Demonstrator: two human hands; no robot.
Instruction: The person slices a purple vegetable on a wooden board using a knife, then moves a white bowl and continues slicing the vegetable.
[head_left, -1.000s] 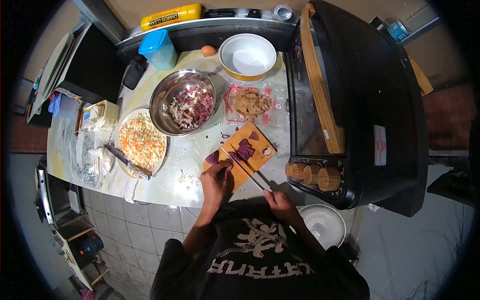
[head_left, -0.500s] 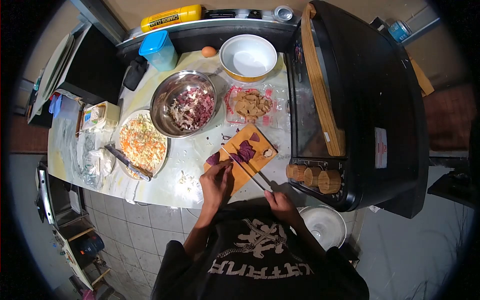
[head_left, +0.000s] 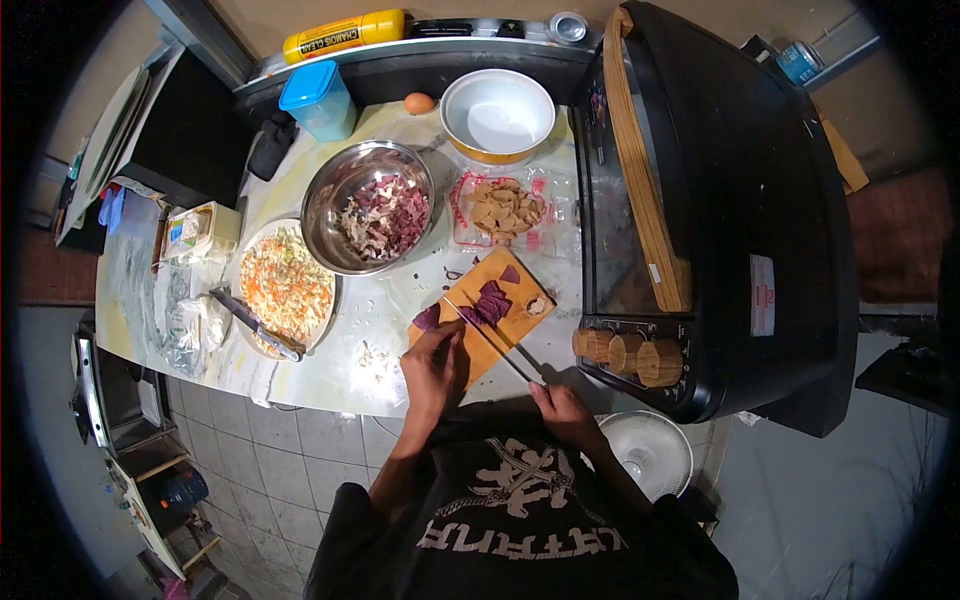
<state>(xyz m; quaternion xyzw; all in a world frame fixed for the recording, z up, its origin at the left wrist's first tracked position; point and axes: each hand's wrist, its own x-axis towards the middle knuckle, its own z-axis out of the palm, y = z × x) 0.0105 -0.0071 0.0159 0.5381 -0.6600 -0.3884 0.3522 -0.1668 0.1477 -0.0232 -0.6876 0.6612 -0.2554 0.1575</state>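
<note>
On the orange cutting board lie dark purple vegetable slices, bunched near the middle. My right hand is closed round the handle of a knife, whose blade slants up and left across the board beside the slices. My left hand is closed, its fingertips pinched on a purple piece at the blade's left side; the fingers partly hide that piece. Left of them rests a larger purple chunk. A small pale round bit sits at the board's right corner.
A steel bowl holds purple and white pieces. Beside it are a plate of shredded vegetables with a second knife, a bag of brown slices, a white bowl and an egg. A black oven borders the right.
Almost nothing differs. Both hands, the knife and the purple slices stay in nearly the same place.
</note>
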